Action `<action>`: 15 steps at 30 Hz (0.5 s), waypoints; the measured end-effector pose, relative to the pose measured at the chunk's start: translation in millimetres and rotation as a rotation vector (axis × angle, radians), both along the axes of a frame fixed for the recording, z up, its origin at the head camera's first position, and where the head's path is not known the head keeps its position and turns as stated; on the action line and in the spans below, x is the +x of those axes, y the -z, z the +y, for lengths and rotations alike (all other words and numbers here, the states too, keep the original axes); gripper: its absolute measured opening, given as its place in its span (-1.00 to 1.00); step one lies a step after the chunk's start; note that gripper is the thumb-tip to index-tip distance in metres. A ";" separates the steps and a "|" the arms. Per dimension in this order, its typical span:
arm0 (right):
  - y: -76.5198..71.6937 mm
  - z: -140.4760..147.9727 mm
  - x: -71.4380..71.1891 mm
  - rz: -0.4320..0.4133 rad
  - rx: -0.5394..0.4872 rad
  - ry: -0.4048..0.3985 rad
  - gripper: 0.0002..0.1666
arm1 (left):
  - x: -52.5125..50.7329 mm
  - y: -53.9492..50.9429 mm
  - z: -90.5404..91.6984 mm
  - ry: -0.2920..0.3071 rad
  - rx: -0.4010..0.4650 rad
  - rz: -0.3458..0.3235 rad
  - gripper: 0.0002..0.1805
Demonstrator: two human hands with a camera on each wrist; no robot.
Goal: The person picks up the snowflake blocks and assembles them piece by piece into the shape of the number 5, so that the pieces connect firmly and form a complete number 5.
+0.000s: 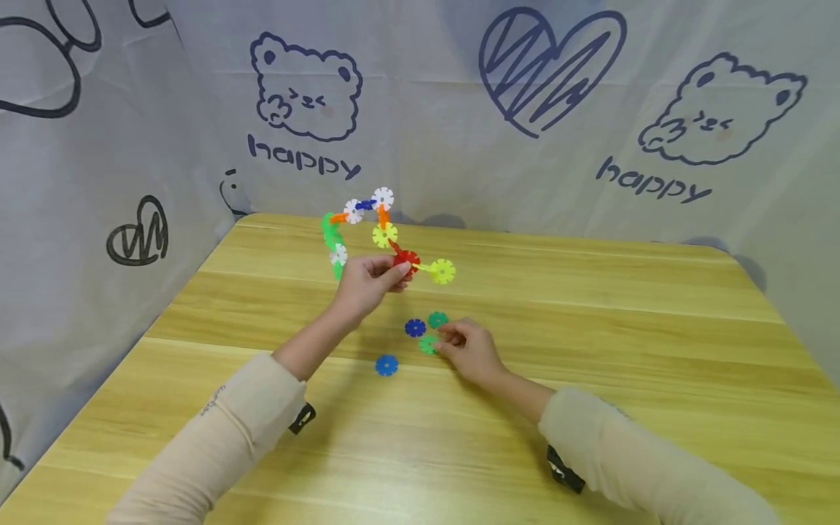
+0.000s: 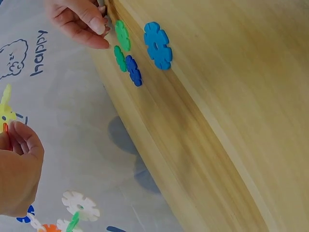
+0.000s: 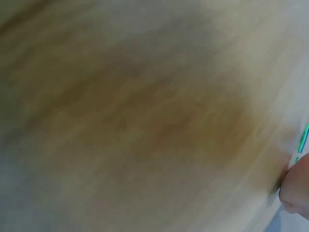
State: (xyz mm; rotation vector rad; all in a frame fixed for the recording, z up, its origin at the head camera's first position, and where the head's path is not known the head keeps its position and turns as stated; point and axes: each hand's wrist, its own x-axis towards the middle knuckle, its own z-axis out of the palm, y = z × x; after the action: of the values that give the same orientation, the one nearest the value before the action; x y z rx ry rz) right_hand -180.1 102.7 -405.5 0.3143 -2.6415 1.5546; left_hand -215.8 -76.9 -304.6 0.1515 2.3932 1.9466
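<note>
My left hand (image 1: 367, 284) pinches a red notched disc (image 1: 407, 262) in a chain of interlocking plastic discs, held above the table. A yellow disc (image 1: 442, 271) sticks out at the chain's right end; white, orange, blue and green pieces make up the rest, some behind the hand. Low over the table, my right hand (image 1: 469, 350) has bent, parted fingers beside two loose green discs, one nearer (image 1: 429, 344) and one farther (image 1: 438, 319). Whether a fingertip touches the nearer green disc cannot be told. A dark blue disc (image 1: 415, 327) lies left of them.
A lighter blue disc (image 1: 386, 365) lies closer to me on the wooden table (image 1: 623, 313). Behind the table hangs a pale cloth (image 1: 433, 109) with bear and heart drawings. The right wrist view is blurred, with only a part of a hand (image 3: 295, 186) at its edge.
</note>
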 end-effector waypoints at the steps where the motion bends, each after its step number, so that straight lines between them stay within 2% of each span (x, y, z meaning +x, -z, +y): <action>1: 0.9 -0.5 0.0 0.006 -0.002 0.005 -0.76 | -0.4 0.1 0.1 -0.003 0.003 -0.002 -0.75; 15: 4.0 -4.8 4.3 0.027 0.059 0.026 -0.68 | -5.7 1.8 -1.4 -0.004 -0.036 -0.002 -0.73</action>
State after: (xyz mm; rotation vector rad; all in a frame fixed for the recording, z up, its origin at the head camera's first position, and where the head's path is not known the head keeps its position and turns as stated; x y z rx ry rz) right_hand -175.8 97.8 -409.5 0.3003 -2.6639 1.4565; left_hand -221.5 -78.3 -306.4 0.1438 2.4276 1.9027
